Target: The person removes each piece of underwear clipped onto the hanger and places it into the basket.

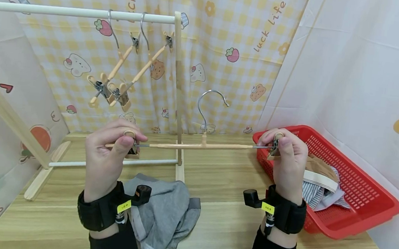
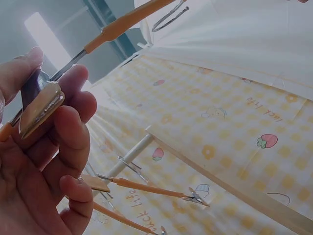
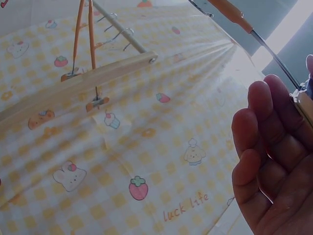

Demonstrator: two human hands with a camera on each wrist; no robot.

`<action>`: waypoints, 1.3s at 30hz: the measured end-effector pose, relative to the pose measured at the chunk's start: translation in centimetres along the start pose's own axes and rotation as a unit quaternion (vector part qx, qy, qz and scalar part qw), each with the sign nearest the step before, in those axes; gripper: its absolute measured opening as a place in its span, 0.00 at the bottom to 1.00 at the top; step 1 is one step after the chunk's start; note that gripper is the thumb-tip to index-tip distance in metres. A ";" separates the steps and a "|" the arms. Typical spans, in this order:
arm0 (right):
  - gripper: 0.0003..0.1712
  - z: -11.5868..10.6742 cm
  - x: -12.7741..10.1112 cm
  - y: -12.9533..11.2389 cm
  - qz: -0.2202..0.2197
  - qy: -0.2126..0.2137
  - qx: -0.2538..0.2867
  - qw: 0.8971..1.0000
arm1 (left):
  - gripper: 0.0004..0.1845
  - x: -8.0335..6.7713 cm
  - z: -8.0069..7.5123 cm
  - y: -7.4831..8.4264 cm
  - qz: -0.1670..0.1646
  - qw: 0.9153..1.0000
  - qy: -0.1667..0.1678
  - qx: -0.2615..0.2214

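Note:
I hold a wooden clip hanger (image 1: 197,145) level above the table, its metal hook (image 1: 211,101) pointing up. My left hand (image 1: 111,154) pinches the left clip (image 1: 131,147); in the left wrist view that clip (image 2: 40,108) sits between thumb and fingers. My right hand (image 1: 286,159) pinches the right clip (image 1: 275,144), whose edge (image 3: 304,105) shows beside the curled fingers (image 3: 266,147). A grey garment (image 1: 165,213) lies crumpled on the table below the hanger.
A red basket (image 1: 354,203) with folded clothes (image 1: 320,184) stands at the right. A white rail (image 1: 73,11) on a wooden post (image 1: 178,86) carries two more clip hangers (image 1: 125,73). Patterned curtains close in the back and sides.

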State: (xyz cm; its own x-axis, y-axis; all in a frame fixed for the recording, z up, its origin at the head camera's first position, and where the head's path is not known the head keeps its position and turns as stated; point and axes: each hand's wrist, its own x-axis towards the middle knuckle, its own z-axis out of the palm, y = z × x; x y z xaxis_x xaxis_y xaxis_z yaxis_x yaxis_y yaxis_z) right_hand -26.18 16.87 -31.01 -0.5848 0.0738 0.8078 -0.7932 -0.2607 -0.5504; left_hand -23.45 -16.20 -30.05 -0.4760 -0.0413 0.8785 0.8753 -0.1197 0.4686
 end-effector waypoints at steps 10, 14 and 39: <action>0.24 0.1 -0.1 -0.1 0.007 0.005 -0.004 1.000 | 0.20 0.0 -0.1 0.0 -0.002 1.000 0.001 0.004; 0.24 0.1 -0.1 -0.1 0.004 0.006 -0.003 1.000 | 0.20 0.0 -0.1 0.0 -0.003 1.000 0.000 0.007; 0.14 0.1 -0.2 -0.3 0.015 -0.043 0.022 0.999 | 0.25 -0.1 0.2 -0.5 -0.040 0.995 0.039 -0.081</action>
State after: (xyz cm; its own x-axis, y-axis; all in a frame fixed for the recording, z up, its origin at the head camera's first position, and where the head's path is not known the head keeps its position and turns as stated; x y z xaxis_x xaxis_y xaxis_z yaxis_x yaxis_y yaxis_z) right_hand -25.81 16.80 -30.95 -0.5897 -0.0178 0.8075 -0.7661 -0.3043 -0.5661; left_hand -23.82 -15.93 -30.38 -0.5545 -0.1013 0.8260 0.8119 -0.2836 0.5103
